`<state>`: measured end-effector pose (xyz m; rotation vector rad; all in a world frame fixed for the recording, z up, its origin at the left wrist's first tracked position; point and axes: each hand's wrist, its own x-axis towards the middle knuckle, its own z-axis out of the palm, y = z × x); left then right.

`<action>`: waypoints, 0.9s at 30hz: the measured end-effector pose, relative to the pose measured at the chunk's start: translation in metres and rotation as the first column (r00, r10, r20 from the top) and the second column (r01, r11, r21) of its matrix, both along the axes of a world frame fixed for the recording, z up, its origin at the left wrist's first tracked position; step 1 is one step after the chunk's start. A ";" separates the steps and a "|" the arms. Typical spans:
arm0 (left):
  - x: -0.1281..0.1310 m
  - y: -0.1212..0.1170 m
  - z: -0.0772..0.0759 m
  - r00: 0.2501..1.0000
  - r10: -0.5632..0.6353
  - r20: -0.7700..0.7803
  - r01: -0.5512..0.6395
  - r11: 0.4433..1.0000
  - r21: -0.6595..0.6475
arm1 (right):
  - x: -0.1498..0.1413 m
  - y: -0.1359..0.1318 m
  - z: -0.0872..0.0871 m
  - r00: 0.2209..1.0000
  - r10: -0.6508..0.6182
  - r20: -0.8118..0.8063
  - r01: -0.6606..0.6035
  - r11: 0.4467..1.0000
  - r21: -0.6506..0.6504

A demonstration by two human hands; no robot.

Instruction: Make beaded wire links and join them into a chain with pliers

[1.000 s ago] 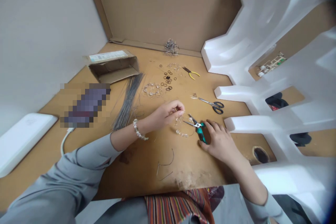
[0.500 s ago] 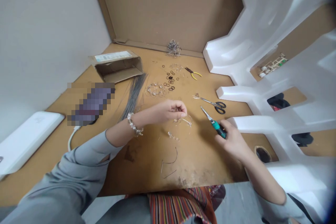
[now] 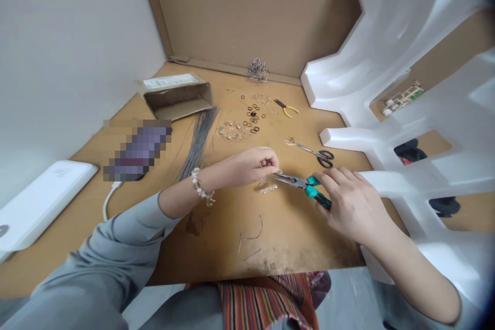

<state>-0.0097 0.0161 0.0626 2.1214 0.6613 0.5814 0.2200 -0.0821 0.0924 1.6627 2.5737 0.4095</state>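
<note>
My left hand (image 3: 265,165) pinches a thin wire strung with clear beads (image 3: 268,190), which hangs below the fingertips above the table. My right hand (image 3: 348,198) is wrapped round the teal-and-black handles of long-nose pliers (image 3: 297,182). Their jaws are parted and point left, close to the left fingertips and the beaded wire. Whether the jaws touch the wire is too small to tell. Bent pieces of wire (image 3: 251,237) lie on the table nearer to me.
Black-handled scissors (image 3: 319,154) and yellow-handled pliers (image 3: 286,108) lie beyond my hands. Small dark rings (image 3: 253,118), a beaded wire coil (image 3: 232,131), a grey wire bundle (image 3: 199,139) and an open cardboard box (image 3: 180,103) stand further left. White moulded foam (image 3: 344,139) borders the right side.
My right hand first drew the pliers away to the right, then brought them back with jaws parted beside my left fingertips. The left hand keeps its pinch, and the beads swing slightly.
</note>
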 end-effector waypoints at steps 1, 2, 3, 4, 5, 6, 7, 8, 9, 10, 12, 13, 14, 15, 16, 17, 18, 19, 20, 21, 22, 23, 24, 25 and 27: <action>0.000 0.000 0.000 1.000 -0.009 -0.003 0.009 1.000 0.016 | -0.001 0.000 0.001 1.000 0.000 0.015 0.000 1.000 0.008; 0.000 0.000 0.000 1.000 -0.020 -0.007 0.020 0.999 0.030 | -0.002 0.000 0.003 1.000 0.002 0.029 -0.002 1.000 0.013; 0.000 0.000 0.000 0.999 -0.032 -0.012 0.033 0.999 0.043 | -0.003 0.001 0.004 0.999 0.007 0.043 -0.007 1.000 0.014; 0.000 -0.001 0.000 0.999 -0.043 -0.019 0.044 0.997 0.057 | -0.004 0.001 0.005 0.998 0.016 0.055 -0.016 1.000 0.013; 0.000 -0.001 0.000 0.998 -0.054 -0.028 0.056 0.996 0.075 | -0.004 0.002 0.006 0.998 0.027 0.065 -0.028 1.000 0.011; 0.000 -0.001 0.001 0.997 -0.064 -0.041 0.068 0.993 0.097 | -0.004 0.003 0.007 0.997 0.040 0.073 -0.040 0.999 0.009; 0.000 -0.001 0.001 0.996 -0.073 -0.052 0.079 0.990 0.119 | -0.004 0.003 0.008 0.996 0.051 0.079 -0.051 0.999 0.008; 0.000 -0.001 0.001 0.995 -0.080 -0.060 0.088 0.986 0.139 | -0.004 0.004 0.009 0.995 0.059 0.084 -0.060 0.998 0.008; 0.000 -0.001 0.001 0.994 -0.085 -0.064 0.094 0.984 0.153 | -0.003 0.005 0.009 0.994 0.065 0.088 -0.066 0.998 0.010; 0.000 -0.001 0.001 0.994 -0.090 -0.064 0.099 0.982 0.160 | -0.003 0.005 0.010 0.994 0.068 0.090 -0.069 0.998 0.011; 0.000 0.000 0.001 0.994 -0.096 -0.058 0.104 0.982 0.160 | -0.002 0.006 0.010 0.994 0.074 0.086 -0.075 0.997 0.014; 0.000 0.000 0.001 0.994 -0.099 -0.055 0.106 0.982 0.156 | -0.001 0.006 0.010 0.994 0.076 0.080 -0.078 0.997 0.014; 0.000 0.000 0.000 0.993 -0.102 -0.054 0.109 0.982 0.153 | -0.001 0.006 0.009 0.994 0.079 0.074 -0.081 0.997 0.014; 0.000 0.000 -0.001 0.993 -0.105 -0.055 0.112 0.982 0.150 | -0.001 0.006 0.009 0.994 0.083 0.067 -0.084 0.996 0.013; 0.000 0.000 -0.001 0.992 -0.109 -0.057 0.116 0.982 0.148 | -0.001 0.007 0.008 0.994 0.087 0.060 -0.088 0.996 0.013; 0.000 0.000 -0.002 0.992 -0.113 -0.059 0.120 0.982 0.148 | -0.001 0.007 0.008 0.994 0.089 0.056 -0.090 0.996 0.014; 0.000 0.000 -0.002 0.991 -0.117 -0.061 0.125 0.981 0.148 | -0.001 0.007 0.007 0.994 0.091 0.054 -0.092 0.996 0.016; 0.000 0.000 -0.002 0.990 -0.124 -0.063 0.132 0.980 0.149 | -0.001 0.007 0.007 0.994 0.095 0.052 -0.096 0.995 0.018; 0.000 0.000 -0.003 0.989 -0.130 -0.064 0.138 0.979 0.150 | -0.001 0.007 0.007 0.994 0.099 0.051 -0.100 0.995 0.018; 0.000 0.000 -0.002 0.989 -0.134 -0.064 0.143 0.978 0.152 | -0.001 0.007 0.007 0.994 0.102 0.051 -0.103 0.995 0.018; 0.000 0.000 -0.002 0.988 -0.139 -0.065 0.147 0.977 0.152 | 0.000 0.007 0.007 0.993 0.105 0.051 -0.106 0.994 0.018; 0.000 0.000 -0.002 0.988 -0.143 -0.066 0.151 0.977 0.150 | 0.000 0.006 0.008 0.993 0.110 0.051 -0.111 0.994 0.017; 0.000 0.000 -0.002 0.987 -0.147 -0.068 0.156 0.977 0.147 | 0.001 0.007 0.008 0.992 0.114 0.054 -0.115 0.993 0.016; 0.000 0.000 -0.002 0.986 -0.150 -0.070 0.159 0.977 0.143 | 0.002 0.007 0.008 0.992 0.116 0.058 -0.117 0.993 0.016; 0.000 0.000 -0.001 0.985 -0.157 -0.075 0.167 0.976 0.139 | 0.002 0.007 0.009 0.991 0.119 0.066 -0.120 0.993 0.014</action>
